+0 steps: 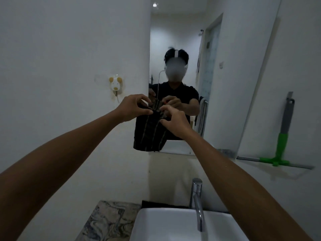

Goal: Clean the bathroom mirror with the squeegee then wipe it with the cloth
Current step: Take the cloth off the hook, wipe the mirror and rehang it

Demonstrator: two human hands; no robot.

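A dark cloth (149,134) with pale stripes hangs in front of the lower left part of the mirror (184,40). My left hand (133,108) pinches its top edge from the left. My right hand (175,122) grips the same edge from the right, fingers bunched into the fabric. Both arms are stretched forward at chest height. The squeegee (282,146), with a green handle, grey shaft and long blade, leans against the wall to the right of the mirror, blade down. The mirror shows a person in a dark shirt holding the cloth.
A white basin (156,226) with a chrome tap (198,202) sits below the mirror. A marbled counter (104,221) lies to its left. A small animal-shaped hook (115,84) is stuck to the white wall left of the mirror.
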